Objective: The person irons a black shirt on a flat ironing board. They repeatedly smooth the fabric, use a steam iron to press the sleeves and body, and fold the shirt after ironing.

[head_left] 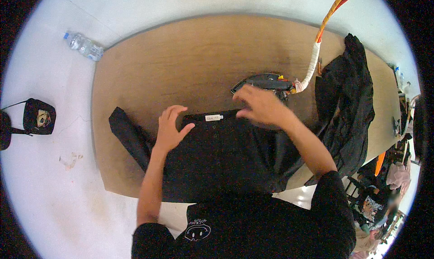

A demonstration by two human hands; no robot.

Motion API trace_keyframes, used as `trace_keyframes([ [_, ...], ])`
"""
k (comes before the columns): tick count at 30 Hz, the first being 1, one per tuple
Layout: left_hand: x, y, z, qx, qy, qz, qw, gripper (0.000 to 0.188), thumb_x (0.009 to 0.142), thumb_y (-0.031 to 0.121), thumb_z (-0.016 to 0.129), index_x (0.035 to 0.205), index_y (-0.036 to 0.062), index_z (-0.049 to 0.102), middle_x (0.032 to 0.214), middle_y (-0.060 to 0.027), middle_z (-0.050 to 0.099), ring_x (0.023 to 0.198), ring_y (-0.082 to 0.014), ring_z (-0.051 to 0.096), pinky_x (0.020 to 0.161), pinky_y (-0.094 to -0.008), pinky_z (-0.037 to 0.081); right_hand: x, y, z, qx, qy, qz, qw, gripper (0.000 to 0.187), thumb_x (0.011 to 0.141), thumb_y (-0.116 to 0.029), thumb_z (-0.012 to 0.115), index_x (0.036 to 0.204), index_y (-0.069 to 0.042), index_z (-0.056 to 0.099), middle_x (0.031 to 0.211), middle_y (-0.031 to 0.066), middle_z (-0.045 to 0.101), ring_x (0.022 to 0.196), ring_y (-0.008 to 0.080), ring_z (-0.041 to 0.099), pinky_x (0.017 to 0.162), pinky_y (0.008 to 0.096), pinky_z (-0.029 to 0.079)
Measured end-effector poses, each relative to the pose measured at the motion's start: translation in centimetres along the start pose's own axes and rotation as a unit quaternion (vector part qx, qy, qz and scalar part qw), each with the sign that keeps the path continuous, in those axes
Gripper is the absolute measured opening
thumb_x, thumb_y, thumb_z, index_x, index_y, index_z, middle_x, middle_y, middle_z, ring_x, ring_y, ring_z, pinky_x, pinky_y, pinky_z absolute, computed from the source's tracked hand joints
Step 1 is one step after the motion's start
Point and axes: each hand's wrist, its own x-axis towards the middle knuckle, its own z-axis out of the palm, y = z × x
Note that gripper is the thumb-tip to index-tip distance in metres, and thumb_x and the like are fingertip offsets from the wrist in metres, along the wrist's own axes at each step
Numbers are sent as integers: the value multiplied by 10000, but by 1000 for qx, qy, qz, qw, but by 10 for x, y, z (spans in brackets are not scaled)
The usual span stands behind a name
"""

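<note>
A black long-sleeved garment (217, 159) lies spread on the wooden table, its collar with a white label facing away from me and one sleeve stretched out to the left. My left hand (170, 129) is at the left side of the collar, fingers apart and curved, with nothing seen in it. Over the right side of the collar is my right hand (261, 104), thumb and fingers apart, slightly blurred. Just beyond it rests a dark iron (266, 81), partly covered by the hand, with a white-wrapped cord rising from its right end.
More black cloth (346, 101) is heaped along the right side of the wooden table (181, 56). A clear plastic bottle (84, 46) is beyond the far left corner. A black bag (40, 116) is further left. Garments and a person are at the lower right.
</note>
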Motion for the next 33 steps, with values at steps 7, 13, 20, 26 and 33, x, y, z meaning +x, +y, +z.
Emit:
trace_keyframes([
  [7, -91, 60, 8, -117, 105, -116, 981, 486, 858, 249, 760, 1271, 74, 570, 1210, -100, 619, 989, -276, 586, 933, -418, 428, 56, 40, -49, 8, -195, 203, 960, 571, 823, -589, 707, 958, -34, 690, 945, 228, 690, 928, 393, 674, 803, 497, 528],
  [13, -163, 109, 59, -69, 24, -62, 995, 478, 885, 282, 736, 1290, 95, 564, 1295, -96, 600, 1154, -303, 568, 947, -475, 412, 62, -50, 6, -67, -140, 87, 984, 728, 823, -659, 661, 992, 48, 697, 958, 273, 698, 952, 439, 669, 862, 518, 515],
  [20, -205, 99, 92, 116, -94, 7, 989, 692, 970, 522, 525, 1537, 153, 379, 1626, -67, 301, 1480, -281, 304, 1173, -565, 243, 99, -123, 86, -82, -178, 162, 967, 752, 777, -694, 685, 990, 27, 714, 987, 282, 699, 976, 433, 683, 864, 512, 539],
  [26, -217, 98, 92, 100, -120, 12, 988, 730, 951, 556, 530, 1558, 194, 346, 1640, -66, 267, 1492, -277, 275, 1176, -577, 232, 89, -99, 93, -98, -39, 169, 980, 760, 778, -694, 689, 981, 38, 713, 989, 286, 696, 974, 446, 677, 860, 507, 537],
  [33, -145, 55, 26, -284, 89, -96, 950, 344, 953, 209, 645, 1236, 13, 633, 1268, -171, 655, 1194, -318, 613, 1045, -407, 452, 34, -165, 79, -31, 68, 286, 955, 705, 804, -648, 694, 955, 41, 699, 960, 289, 697, 944, 446, 683, 843, 508, 548],
])
